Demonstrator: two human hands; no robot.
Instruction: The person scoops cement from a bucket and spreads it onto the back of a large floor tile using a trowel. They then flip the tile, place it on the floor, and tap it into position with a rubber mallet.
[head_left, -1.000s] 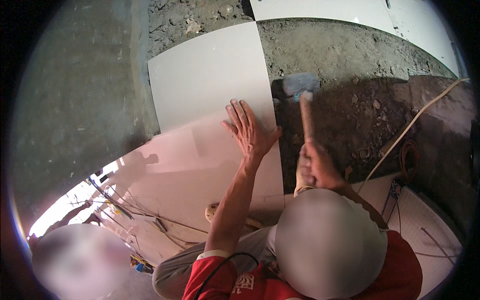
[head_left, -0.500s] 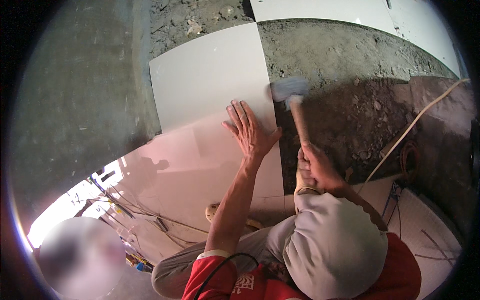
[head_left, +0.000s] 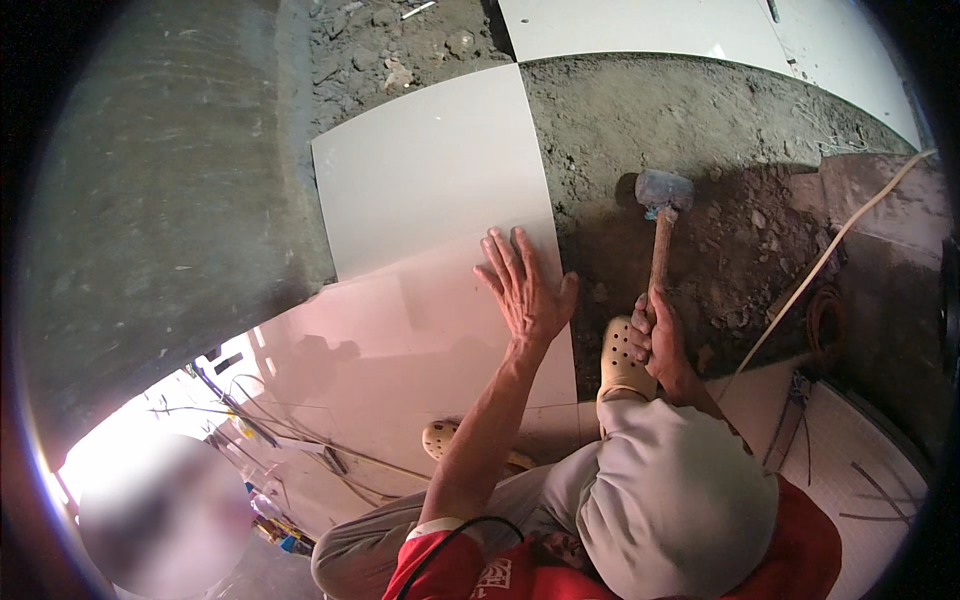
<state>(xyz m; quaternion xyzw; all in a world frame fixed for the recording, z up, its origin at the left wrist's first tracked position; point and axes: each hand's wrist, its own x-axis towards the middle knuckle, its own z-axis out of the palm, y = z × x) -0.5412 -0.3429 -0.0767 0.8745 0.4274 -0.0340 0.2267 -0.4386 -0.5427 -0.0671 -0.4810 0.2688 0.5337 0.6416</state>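
Note:
A large glossy white tile lies in front of me, its right edge against bare mortar. Spread flat near that edge is my left hand, fingers apart, with the thumb reaching over the edge. My right hand is wrapped round the wooden handle of a rubber mallet. The mallet's grey head is raised to the right of the tile, over the rough mortar bed, apart from the tile. Just left of my right hand shows my tan clog.
A grey wall rises along the left. More white tiles lie at the far side. A pale cable crosses the right, beside a coiled reddish hose. Cords and rods lie at lower left, near a blurred person.
The mallet has swung right, away from the tile's edge, and my right hand has shifted right and slightly down with it. My left hand stays spread on the tile. The view has shifted slightly.

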